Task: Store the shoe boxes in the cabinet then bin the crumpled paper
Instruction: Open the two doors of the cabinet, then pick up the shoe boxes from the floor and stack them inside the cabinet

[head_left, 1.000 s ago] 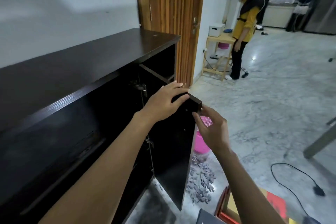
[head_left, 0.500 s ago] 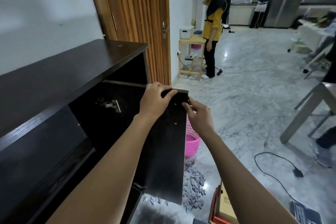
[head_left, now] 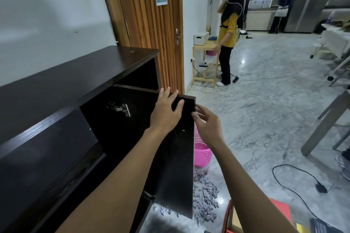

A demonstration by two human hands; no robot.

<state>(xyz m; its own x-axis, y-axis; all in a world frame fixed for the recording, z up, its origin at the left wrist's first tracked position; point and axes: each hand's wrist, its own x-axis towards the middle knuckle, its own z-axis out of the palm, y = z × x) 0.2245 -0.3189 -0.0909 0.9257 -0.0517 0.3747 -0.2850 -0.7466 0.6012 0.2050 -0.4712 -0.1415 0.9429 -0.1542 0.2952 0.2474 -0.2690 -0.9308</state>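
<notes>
A: Why is the cabinet door standing open?

B: I think the shoe boxes, lying at five o'clock, are going inside. The left hand is pressing flat on the door, fingers straight. The right hand is touching its three o'clock edge with bent fingers. I cannot tell if it is gripping.

Basket and crumpled paper on floor, right of cabinet door.

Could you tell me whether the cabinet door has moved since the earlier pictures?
Yes: the cabinet door seems swung wider open, its free edge nearer the far end of the cabinet.
</notes>
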